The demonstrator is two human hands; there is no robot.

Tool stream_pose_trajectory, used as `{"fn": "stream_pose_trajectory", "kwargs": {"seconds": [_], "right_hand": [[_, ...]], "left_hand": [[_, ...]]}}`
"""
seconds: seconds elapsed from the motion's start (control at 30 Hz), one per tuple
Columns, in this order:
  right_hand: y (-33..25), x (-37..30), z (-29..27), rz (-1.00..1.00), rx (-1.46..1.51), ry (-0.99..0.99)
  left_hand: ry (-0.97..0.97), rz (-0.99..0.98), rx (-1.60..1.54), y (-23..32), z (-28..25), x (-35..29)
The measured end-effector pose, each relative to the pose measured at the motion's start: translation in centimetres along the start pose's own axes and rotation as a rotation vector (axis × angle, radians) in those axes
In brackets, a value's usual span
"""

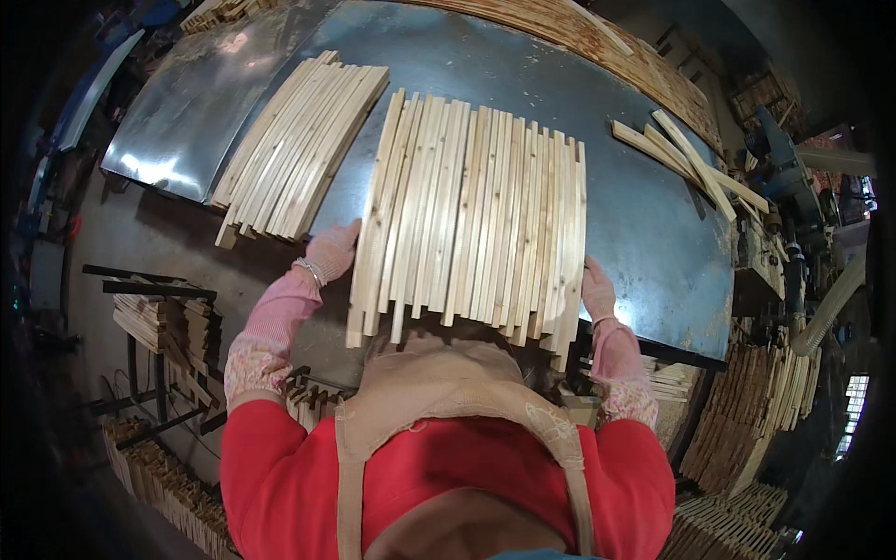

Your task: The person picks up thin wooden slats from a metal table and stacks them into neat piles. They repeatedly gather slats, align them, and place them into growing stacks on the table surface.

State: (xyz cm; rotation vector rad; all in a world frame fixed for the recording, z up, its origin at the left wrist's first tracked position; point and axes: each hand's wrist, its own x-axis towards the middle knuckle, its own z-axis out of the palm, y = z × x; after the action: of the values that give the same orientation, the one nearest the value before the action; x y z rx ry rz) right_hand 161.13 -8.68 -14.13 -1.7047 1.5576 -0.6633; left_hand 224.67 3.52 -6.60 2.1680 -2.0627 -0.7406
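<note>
A wide row of pale wooden strips [471,210] lies side by side in front of me, its near ends uneven and jutting past the edge of the metal table [644,252]. Against the row's left side rests my left hand [333,250], in a pink glove with a bracelet at the wrist. On the opposite side, my right hand [597,287], gloved in pink too, touches the outermost strip. Both hands seem to press the row from its two sides; their fingers are partly hidden by the wood. A second, narrower bundle of strips [303,145] lies to the left.
Several loose strips [695,163] lie crossed at the table's right. A long wooden board [560,28] runs along the far edge. Racks of stacked strips [154,322] stand at lower left, and more stacked wood [737,411] at lower right. A ribbed hose [831,308] hangs by machinery.
</note>
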Motion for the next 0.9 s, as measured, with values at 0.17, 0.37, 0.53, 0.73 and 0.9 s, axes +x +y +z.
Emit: {"fn": "stream_pose_trajectory", "kwargs": {"seconds": [0.17, 0.37, 0.53, 0.73, 0.9], "right_hand": [[-5.7, -3.4, 5.5, 0.421, 0.678, 0.074], [-4.5, -0.4, 4.9, 0.474, 0.680, 0.107], [-9.6, 5.4, 5.8, 0.511, 0.866, 0.016], [-13.4, 11.4, 0.8, 0.608, 0.744, -0.288], [-8.3, 14.9, 0.2, 0.625, 0.841, -0.505]], "left_hand": [[0.189, -0.072, -0.904, -3.1, 8.6, -1.8], [0.156, -0.213, -1.237, 0.4, 4.9, 0.6], [0.314, -0.300, -1.266, 0.9, -1.1, 4.8], [0.368, -0.642, -0.923, 9.5, -5.5, 9.6], [0.177, -0.641, -0.290, 10.7, -5.3, 16.7]]}}
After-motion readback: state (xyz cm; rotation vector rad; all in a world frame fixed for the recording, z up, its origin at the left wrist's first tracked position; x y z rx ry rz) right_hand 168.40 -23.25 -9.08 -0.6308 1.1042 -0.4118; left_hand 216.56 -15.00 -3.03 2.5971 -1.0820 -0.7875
